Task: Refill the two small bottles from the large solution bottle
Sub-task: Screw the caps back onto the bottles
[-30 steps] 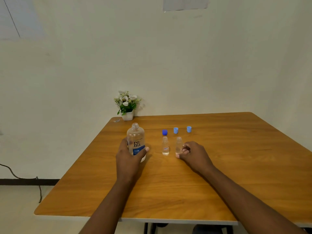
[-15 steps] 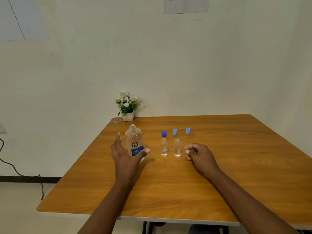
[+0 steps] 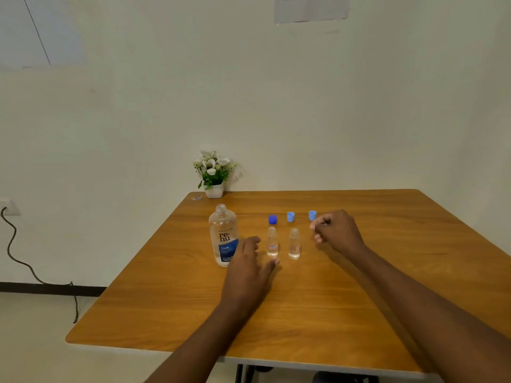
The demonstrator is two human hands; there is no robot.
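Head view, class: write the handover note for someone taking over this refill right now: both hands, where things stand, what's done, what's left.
Left hand: fingers relaxed, holds nothing, low between the large solution bottle and the left small bottle.
Right hand: fingers curled, empty, beside the far-right light blue cap.
Those bottles and the right small bottle stand upright, uncapped, on the table; dark blue cap and second light blue cap lie behind them.
Done: caps off. Fill levels unclear.
Left: check levels, top up, recap all three.

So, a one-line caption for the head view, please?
Uncapped large solution bottle, two small bottles and three caps on a table; left hand relaxed, right hand curled.
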